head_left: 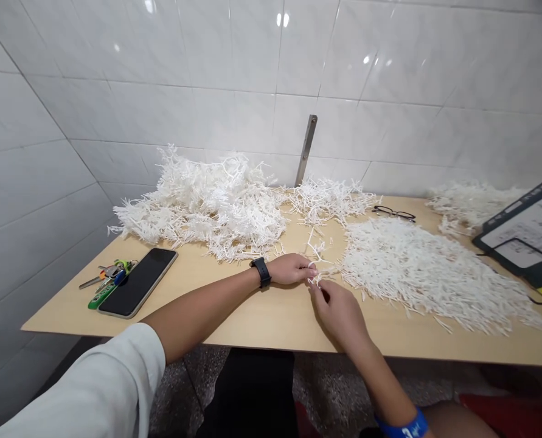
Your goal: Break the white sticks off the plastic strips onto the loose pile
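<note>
My left hand (pixel 292 269), with a black watch on the wrist, pinches a thin white branched plastic piece (pixel 314 246) at the front middle of the table. Close against it, my right hand (pixel 340 307) has thumb and finger closed at the lower end of the same piece; the exact contact is partly hidden. Behind my left hand rises a big tangled heap of white branched pieces (pixel 207 207). To the right of my hands spreads a flat pile of small white sticks (pixel 428 271). A smaller heap of white stems (pixel 328 199) lies behind my hands.
A phone (pixel 139 283) and a bunch of keys (pixel 111 277) lie at the left. Glasses (pixel 393 212) rest behind the flat pile. A dark printed bag or board (pixel 526 237) leans at the right, near another white pile (pixel 471 204). A metal bar (pixel 306 149) stands against the tiled wall.
</note>
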Motion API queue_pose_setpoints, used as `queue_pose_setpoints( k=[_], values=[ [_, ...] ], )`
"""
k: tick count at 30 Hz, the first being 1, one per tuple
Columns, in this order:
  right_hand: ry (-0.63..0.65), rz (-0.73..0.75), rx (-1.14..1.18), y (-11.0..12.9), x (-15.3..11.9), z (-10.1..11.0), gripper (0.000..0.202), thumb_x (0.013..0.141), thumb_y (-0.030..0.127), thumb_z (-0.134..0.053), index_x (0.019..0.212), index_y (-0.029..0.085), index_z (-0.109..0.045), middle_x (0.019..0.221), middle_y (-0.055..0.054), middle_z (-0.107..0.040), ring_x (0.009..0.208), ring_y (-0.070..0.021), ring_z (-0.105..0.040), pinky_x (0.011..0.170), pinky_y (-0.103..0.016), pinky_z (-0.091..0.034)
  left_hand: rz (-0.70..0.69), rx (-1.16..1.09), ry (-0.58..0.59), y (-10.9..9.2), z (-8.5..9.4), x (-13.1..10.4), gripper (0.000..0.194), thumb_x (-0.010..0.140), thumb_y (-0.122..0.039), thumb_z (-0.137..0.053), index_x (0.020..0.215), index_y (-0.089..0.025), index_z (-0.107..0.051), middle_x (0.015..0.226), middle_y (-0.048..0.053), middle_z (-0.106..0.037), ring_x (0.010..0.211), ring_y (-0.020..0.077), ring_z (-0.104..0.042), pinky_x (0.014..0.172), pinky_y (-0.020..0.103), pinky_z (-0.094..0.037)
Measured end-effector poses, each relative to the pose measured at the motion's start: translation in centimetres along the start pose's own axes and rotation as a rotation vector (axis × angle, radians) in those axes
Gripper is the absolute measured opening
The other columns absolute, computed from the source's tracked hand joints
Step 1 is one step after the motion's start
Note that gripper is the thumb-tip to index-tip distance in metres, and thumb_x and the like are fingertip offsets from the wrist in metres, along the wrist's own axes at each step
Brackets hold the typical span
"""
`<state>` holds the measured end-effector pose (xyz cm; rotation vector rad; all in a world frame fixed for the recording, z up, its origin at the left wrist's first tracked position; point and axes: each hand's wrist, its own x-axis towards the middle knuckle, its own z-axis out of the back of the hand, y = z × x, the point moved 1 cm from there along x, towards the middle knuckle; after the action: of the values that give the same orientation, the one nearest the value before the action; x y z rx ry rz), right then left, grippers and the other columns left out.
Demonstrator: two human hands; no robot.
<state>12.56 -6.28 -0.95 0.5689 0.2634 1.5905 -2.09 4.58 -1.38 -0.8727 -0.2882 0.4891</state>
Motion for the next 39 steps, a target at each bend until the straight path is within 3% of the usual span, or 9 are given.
queue_pose_setpoints(
  k=[3,8,12,16,21,26,30,35,39],
  values=[
    [0.001,-0.015,0.019,-0.4,-2.0,-0.4,0.039,0.096,0.040,-0.037,0.063,0.021,-0.046,0.061,-0.003,-0.059,0.057,-0.0170,-0.050,0.056,-0.027,-0.029,0.023,-0.005,-0.003,0.3,0.2,0.1,0.034,0.093,-0.041,-0.049,0.077,-0.015,-0.063,0.075,0.001,-0.066,0.071,0.0115,-0.056,0.069,0.021,-0.039],
    [0.018,-0.022,0.096,-3.0,-6.2,1.3,0.043,0.096,0.045,-0.037,0.064,0.021,-0.052,0.058,-0.002,-0.059,0.056,-0.0172,-0.054,0.055,-0.026,-0.038,0.080,-0.134,-0.191,1.2,1.2,0.3,0.039,0.094,-0.042,-0.046,0.070,-0.014,-0.058,0.064,0.001,-0.060,0.065,0.0112,-0.055,0.069,0.023,-0.042],
    [-0.166,0.041,-0.037,-6.0,-4.1,3.7,0.033,0.095,0.031,-0.038,0.094,0.019,-0.068,0.094,-0.010,-0.072,0.085,-0.0238,-0.066,0.074,-0.032,-0.050,0.033,-0.088,-0.074,0.0,0.3,0.0,0.043,0.093,-0.046,-0.049,0.067,-0.014,-0.063,0.069,0.003,-0.066,0.069,0.0124,-0.059,0.075,0.024,-0.043],
    [-0.434,0.059,-0.324,-7.7,-0.6,4.0,0.046,0.094,0.018,-0.036,0.137,0.015,-0.051,0.139,-0.017,-0.055,0.127,-0.0326,-0.050,0.098,-0.050,-0.043,-0.007,-0.300,-0.101,-2.5,-0.2,0.0,0.039,0.093,-0.047,-0.050,0.086,-0.013,-0.070,0.098,0.009,-0.073,0.092,0.0172,-0.064,0.089,0.028,-0.044],
    [-0.435,0.141,-0.395,-7.9,-0.4,1.8,0.048,0.096,0.018,-0.036,0.144,0.018,-0.045,0.152,-0.015,-0.041,0.142,-0.0328,-0.032,0.105,-0.050,-0.040,0.036,-0.733,-0.163,-7.1,3.6,0.6,0.037,0.095,-0.038,-0.047,0.122,-0.019,-0.063,0.134,0.011,-0.060,0.109,0.0175,-0.060,0.099,0.033,-0.042],
    [-0.349,0.072,-0.426,-8.4,-0.6,1.2,0.047,0.100,0.028,-0.031,0.141,0.013,-0.049,0.155,-0.016,-0.037,0.143,-0.0359,-0.029,0.106,-0.049,-0.038,-0.033,-1.061,-0.170,-11.7,8.2,0.8,0.042,0.094,-0.030,-0.032,0.122,-0.017,-0.062,0.124,0.009,-0.065,0.099,0.0157,-0.063,0.096,0.034,-0.047],
    [-0.308,0.029,-0.418,-8.6,-0.4,1.1,0.048,0.100,0.031,-0.030,0.139,0.012,-0.051,0.155,-0.016,-0.036,0.143,-0.0357,-0.029,0.106,-0.049,-0.036,0.086,-0.895,-0.204,-14.1,9.9,0.7,0.041,0.095,-0.033,-0.031,0.110,-0.017,-0.066,0.100,0.008,-0.070,0.078,0.0117,-0.060,0.080,0.027,-0.050],
    [-0.332,0.024,-0.394,-8.5,-0.5,0.9,0.048,0.098,0.032,-0.032,0.135,0.011,-0.054,0.152,-0.018,-0.040,0.142,-0.0347,-0.030,0.105,-0.050,-0.036,0.249,-0.232,0.145,-15.4,13.5,3.5,0.026,0.085,-0.039,-0.059,0.090,-0.016,-0.071,0.084,0.006,-0.070,0.068,0.0115,-0.056,0.070,0.029,-0.049],
    [-0.352,0.010,-0.381,-8.3,-0.6,1.0,0.047,0.098,0.033,-0.031,0.129,0.009,-0.058,0.148,-0.020,-0.044,0.139,-0.0354,-0.035,0.103,-0.049,-0.038,0.230,0.182,0.031,-15.8,19.2,8.9,0.023,0.083,-0.038,-0.063,0.091,-0.019,-0.073,0.092,0.007,-0.072,0.081,0.0151,-0.062,0.080,0.032,-0.050]
  ],
)
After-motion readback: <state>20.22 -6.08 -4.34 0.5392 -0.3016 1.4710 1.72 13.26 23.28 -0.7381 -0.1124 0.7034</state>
